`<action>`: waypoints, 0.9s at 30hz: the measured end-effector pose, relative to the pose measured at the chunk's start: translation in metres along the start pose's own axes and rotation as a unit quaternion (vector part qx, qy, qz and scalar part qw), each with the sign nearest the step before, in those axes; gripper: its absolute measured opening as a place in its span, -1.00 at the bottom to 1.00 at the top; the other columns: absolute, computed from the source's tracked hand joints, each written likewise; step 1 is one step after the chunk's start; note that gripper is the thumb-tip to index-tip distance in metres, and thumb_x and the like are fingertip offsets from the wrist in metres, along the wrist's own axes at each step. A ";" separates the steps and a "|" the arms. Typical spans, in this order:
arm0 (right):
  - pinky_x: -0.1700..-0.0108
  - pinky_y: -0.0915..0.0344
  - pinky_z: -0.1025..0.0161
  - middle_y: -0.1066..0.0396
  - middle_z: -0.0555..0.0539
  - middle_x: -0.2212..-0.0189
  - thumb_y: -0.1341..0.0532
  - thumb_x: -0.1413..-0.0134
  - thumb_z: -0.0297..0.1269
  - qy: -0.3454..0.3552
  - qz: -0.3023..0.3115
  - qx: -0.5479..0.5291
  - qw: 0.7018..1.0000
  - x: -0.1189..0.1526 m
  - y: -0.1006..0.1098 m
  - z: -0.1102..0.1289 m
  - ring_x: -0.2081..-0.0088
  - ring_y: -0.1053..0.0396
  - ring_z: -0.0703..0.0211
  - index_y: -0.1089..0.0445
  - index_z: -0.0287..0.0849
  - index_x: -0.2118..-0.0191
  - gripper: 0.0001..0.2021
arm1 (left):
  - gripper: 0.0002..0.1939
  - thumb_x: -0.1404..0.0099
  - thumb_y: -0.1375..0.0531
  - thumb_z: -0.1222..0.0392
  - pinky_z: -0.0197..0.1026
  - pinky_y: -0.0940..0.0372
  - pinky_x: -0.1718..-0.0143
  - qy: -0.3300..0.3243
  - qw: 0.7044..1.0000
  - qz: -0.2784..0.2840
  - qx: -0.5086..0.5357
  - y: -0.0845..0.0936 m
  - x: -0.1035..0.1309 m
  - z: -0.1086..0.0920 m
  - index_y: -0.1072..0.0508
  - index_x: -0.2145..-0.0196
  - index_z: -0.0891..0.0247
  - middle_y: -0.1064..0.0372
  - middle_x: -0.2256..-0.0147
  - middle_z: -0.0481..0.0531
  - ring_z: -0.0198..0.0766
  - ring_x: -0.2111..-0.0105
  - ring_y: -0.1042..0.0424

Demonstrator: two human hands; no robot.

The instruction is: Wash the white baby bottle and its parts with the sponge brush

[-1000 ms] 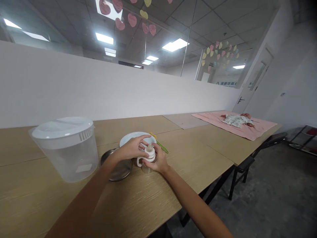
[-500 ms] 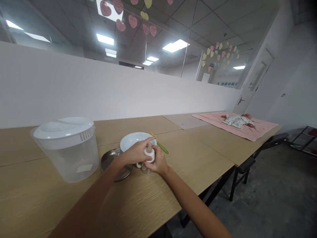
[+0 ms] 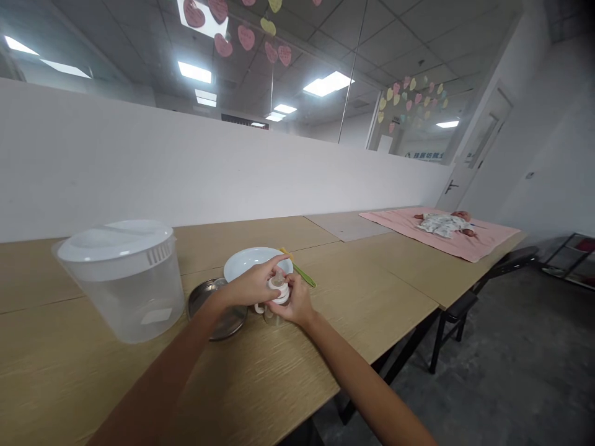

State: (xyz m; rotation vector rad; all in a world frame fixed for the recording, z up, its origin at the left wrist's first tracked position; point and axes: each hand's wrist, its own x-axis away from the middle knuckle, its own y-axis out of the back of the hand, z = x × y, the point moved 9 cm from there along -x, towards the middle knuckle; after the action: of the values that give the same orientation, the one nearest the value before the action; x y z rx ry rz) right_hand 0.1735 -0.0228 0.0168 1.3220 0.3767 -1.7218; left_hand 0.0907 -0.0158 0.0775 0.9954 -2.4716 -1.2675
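Since a second ago the left hand (image 3: 251,286) has slid lower over the baby bottle (image 3: 277,296), so that its fingertips (image 3: 277,265) now pinch the teat cap from above and the teat is almost hidden, where before it stood clear between the fingers. The right hand (image 3: 297,301) has kept its place, wrapped round the bottle's far side with the thumb on the white collar. Both hands are closed on the bottle, close together and nearly touching over its top. The bottle stands upright on the tabletop (image 3: 381,272), near the middle of its near edge, with one small white handle poking out to the left below the left hand.

Just behind the hands lies a pale blue plate (image 3: 246,263), and a green-and-yellow spoon (image 3: 300,272) rests beside its right rim. A round metal lid (image 3: 218,310) lies flat under the left wrist. Further left stands a clear plastic container (image 3: 123,279) with a white lid. At the far right end of the tabletop a doll (image 3: 444,223) lies on a pink blanket (image 3: 483,244).
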 end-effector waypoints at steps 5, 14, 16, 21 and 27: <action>0.36 -0.36 0.17 -0.37 -0.07 0.40 -0.27 0.24 0.03 0.008 -0.007 0.015 1.000 0.001 0.000 -0.002 0.38 -0.42 0.08 -0.10 -0.11 0.22 -0.50 | -0.25 -0.04 -0.17 -0.01 -0.06 -0.18 0.03 0.057 0.990 -0.079 -0.100 0.008 0.000 0.009 -0.12 -0.16 0.29 -0.29 0.07 0.17 0.00 0.01 -0.24; 0.34 -0.35 0.17 -0.38 -0.11 0.33 -0.25 0.25 0.00 -0.021 0.013 -0.006 1.000 0.004 -0.005 -0.008 0.34 -0.42 0.07 -0.07 -0.12 0.18 -0.48 | -0.23 -0.06 -0.12 0.13 -0.20 -0.22 0.10 0.018 0.998 -0.024 -0.057 0.003 0.004 0.000 0.03 -0.22 0.21 -0.31 0.05 0.06 -0.16 0.08 -0.32; 0.34 -0.35 0.17 -0.39 -0.12 0.32 -0.25 0.26 0.00 -0.025 0.010 0.001 1.000 0.004 -0.005 -0.009 0.33 -0.42 0.06 -0.08 -0.12 0.17 -0.47 | -0.24 -0.05 -0.14 0.03 -0.13 -0.21 0.08 0.043 0.992 -0.069 -0.094 0.009 0.004 0.005 -0.06 -0.19 0.27 -0.30 0.05 0.14 -0.06 0.04 -0.28; 0.33 -0.36 0.16 -0.40 -0.13 0.29 -0.24 0.25 -0.06 -0.018 0.020 -0.007 1.000 0.004 -0.006 -0.008 0.31 -0.43 0.05 -0.07 -0.12 0.15 -0.48 | -0.25 -0.05 -0.10 0.18 -0.20 -0.24 0.15 0.021 0.996 -0.030 -0.082 0.000 0.002 0.003 -0.01 -0.21 0.18 -0.36 0.13 0.04 -0.15 0.15 -0.36; 0.36 -0.36 0.18 -0.39 -0.07 0.37 -0.23 0.24 -0.08 -0.013 0.026 0.006 1.000 0.002 -0.004 -0.004 0.41 -0.41 0.10 -0.09 -0.12 0.13 -0.49 | -0.24 -0.06 -0.12 0.03 -0.04 -0.17 0.00 0.065 0.989 -0.077 -0.108 0.006 0.005 0.009 -0.04 -0.20 0.26 -0.23 -0.03 0.20 0.02 -0.02 -0.24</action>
State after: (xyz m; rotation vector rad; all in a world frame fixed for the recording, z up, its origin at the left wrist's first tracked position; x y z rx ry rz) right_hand 0.1725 -0.0185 0.0124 1.3064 0.3149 -1.6990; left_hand 0.0801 -0.0108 0.0765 1.1875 -2.1418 -1.4320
